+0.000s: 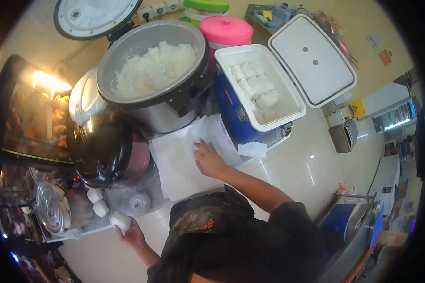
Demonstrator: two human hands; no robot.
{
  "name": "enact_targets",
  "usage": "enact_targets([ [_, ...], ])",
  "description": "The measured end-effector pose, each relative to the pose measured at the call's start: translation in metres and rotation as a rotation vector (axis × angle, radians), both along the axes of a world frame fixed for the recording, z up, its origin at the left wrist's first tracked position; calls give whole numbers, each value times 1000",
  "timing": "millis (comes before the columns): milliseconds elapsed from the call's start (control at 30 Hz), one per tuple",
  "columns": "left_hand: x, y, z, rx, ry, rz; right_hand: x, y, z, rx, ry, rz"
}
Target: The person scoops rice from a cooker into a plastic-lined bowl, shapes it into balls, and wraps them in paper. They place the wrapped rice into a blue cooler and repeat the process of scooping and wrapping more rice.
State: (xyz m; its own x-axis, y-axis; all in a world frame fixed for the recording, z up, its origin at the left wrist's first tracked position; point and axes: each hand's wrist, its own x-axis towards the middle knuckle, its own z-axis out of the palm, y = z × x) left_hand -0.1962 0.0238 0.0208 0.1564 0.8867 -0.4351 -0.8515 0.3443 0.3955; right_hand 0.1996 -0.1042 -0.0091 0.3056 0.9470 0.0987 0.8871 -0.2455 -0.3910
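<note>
My left hand (133,234) is closed around a white wrapped bundle (120,220) at the counter's front edge. Two similar white bundles (100,208) lie just beyond it. On a stack of white paper sheets (174,160) rests my right hand (209,159), its fingers apart and nothing held. Behind the paper stands a large open cooker (151,113) with white rice (156,68) inside. The blue cooler box (233,111), to the right, is open and contains several white wrapped bundles (257,87).
A dark-lidded cooker (101,151) and a clear round container (140,203) are left of the paper. A metal pot (54,207) stands farther left, below a lit food display (38,113). The cooler's lid (314,61) leans right; a pink-lidded tub (225,31) is behind.
</note>
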Motion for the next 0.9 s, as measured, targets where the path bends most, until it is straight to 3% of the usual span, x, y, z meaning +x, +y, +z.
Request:
enact_targets([
  [100, 1, 2, 1, 8, 12, -36, 13, 5, -29, -77, -117, -5],
  [200, -1, 3, 0, 0, 46, -51, 7, 3, 7, 45, 80, -259],
  [333, -2, 2, 1, -19, 132, -54, 24, -5, -17, -35, 7, -512],
  [467, -5, 5, -4, -71, 53, -59, 46, -5, -41, -58, 158, -409],
  [567, 2, -1, 13, -76, 135, -92, 60, 2, -51, -41, 207, -397],
  [667, 9, -2, 18, 22, 168, -92, 62, 9, -63, -70, -18, -423],
  [733, 10, -4, 23, 36, 204, -67, 61, 13, -47, -83, -2, -475],
  [833, -10, 2, 8, 152, 413, -102, 56, 10, -52, 113, 94, -520],
  [867, -19, 1, 9, 94, 240, -108, 58, 7, -53, 99, 194, -490],
  [900, -17, 1, 13, 39, 65, -111, 57, 9, -54, 92, 114, -492],
])
